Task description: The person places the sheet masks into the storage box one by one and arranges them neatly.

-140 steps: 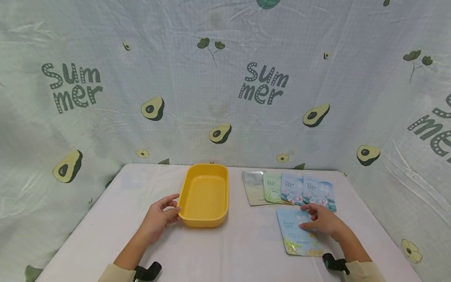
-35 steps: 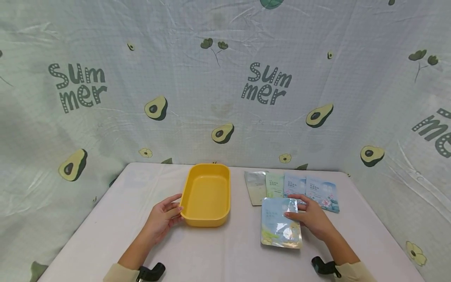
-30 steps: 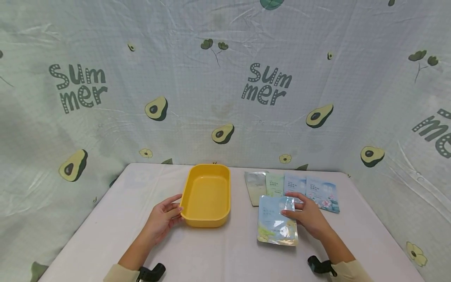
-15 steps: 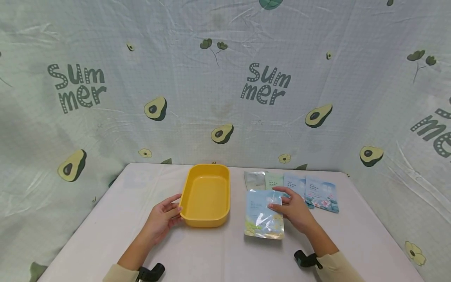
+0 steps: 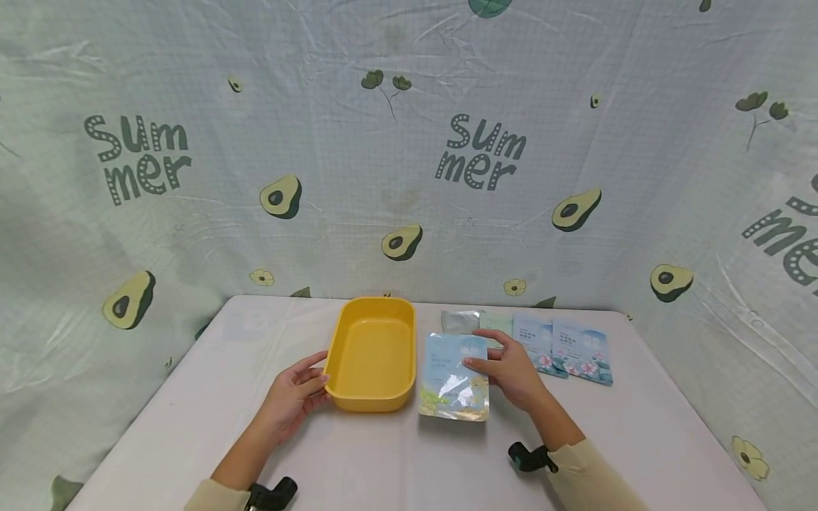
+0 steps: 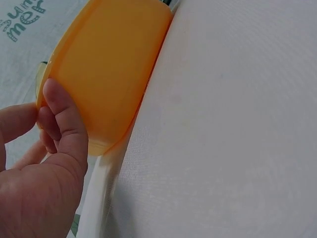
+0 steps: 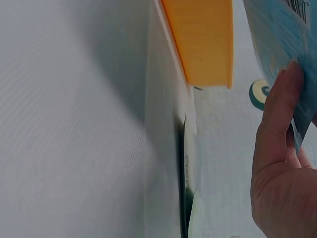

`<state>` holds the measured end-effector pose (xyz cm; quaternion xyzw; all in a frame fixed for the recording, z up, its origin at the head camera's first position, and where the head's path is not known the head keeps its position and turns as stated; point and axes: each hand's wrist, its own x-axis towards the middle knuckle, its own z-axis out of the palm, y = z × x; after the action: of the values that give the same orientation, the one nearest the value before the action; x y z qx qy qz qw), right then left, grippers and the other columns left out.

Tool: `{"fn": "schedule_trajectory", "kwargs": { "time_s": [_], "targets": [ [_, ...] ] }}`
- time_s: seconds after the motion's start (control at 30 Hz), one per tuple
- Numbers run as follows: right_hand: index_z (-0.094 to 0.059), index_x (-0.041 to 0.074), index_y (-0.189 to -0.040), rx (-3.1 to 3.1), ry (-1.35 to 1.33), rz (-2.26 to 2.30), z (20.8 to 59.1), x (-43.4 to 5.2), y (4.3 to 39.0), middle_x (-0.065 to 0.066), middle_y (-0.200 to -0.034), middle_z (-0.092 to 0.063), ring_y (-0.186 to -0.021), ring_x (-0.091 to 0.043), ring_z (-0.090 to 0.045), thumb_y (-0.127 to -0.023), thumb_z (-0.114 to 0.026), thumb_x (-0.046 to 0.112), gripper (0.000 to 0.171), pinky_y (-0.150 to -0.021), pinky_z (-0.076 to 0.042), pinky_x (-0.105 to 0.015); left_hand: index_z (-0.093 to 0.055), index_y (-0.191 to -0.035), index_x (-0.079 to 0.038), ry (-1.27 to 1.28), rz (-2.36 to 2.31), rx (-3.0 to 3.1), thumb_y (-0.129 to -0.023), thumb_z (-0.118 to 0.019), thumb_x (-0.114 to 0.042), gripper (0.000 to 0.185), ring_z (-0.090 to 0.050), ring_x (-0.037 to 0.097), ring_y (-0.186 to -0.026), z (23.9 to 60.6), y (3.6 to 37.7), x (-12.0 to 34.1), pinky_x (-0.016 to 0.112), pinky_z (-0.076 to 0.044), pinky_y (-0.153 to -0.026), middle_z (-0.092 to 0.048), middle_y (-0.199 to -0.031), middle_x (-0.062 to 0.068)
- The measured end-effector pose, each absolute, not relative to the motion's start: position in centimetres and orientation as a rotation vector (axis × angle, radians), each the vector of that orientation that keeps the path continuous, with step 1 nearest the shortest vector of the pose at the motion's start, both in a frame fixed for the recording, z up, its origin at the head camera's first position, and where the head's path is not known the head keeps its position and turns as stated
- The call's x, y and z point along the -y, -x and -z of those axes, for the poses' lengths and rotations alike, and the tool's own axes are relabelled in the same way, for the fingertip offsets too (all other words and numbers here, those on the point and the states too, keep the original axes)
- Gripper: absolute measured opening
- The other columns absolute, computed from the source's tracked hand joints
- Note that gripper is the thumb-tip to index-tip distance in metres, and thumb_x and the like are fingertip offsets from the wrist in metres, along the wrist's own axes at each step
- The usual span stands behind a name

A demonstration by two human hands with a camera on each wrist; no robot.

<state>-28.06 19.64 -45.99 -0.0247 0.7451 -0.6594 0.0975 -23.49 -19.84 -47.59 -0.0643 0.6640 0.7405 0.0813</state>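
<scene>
In the head view, the left hand (image 5: 290, 397) angles inward to the one tray (image 5: 373, 355); the right hand (image 5: 511, 372), slanting left, holds one packet (image 5: 447, 380) above the counter (image 5: 383, 461) just right of it, four other packets (image 5: 581, 353) behind. The left wrist view shows fingers (image 6: 17, 121) pinching the tray's rim; the right wrist view, fingers (image 7: 281, 111) grasping the packet's edge.

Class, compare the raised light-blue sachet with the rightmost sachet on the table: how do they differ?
The raised sachet is pinched in the right grip, off the table; the rightmost sachet lies on it. The raised sachet has yellow and green artwork along its bottom; the rightmost sachet shows pink flowers. Both are mainly blue and carry printed text.
</scene>
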Motion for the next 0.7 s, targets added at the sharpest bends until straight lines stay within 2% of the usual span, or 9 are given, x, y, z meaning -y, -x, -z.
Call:
{"fn": "schedule_trajectory", "kwargs": {
  "time_s": [0.33,0.7],
  "targets": [
    [-0.054,0.02,-0.145,-2.145,0.025,1.993,45.7,-17.0,29.4,-0.018,-0.123,-0.072,-0.094,-0.025,-0.074,-0.084,-0.084,0.011,0.069,-0.079,-0.064,-0.041,-0.039,-0.157,-0.009,0.174,-2.214,-1.966,-0.102,-0.06,-0.004,0.059,-0.067,0.015,-0.087,47.6,23.5,20.0,0.025,-0.061,-0.082,-0.064,-0.108,0.0],
    [-0.052,0.019,-0.148,-2.102,0.069,2.005,45.4,-14.3,30.8,-0.017,-0.123,-0.072,-0.093,-0.027,-0.074,-0.084,-0.084,0.012,0.071,-0.08,-0.064,-0.041,-0.037,-0.157,-0.006,0.164,-2.215,-1.97,-0.101,-0.061,-0.006,0.061,-0.067,0.015,-0.086,47.5,23.3,19.9,0.025,-0.061,-0.08,-0.063,-0.109,0.003]
  ]
}}
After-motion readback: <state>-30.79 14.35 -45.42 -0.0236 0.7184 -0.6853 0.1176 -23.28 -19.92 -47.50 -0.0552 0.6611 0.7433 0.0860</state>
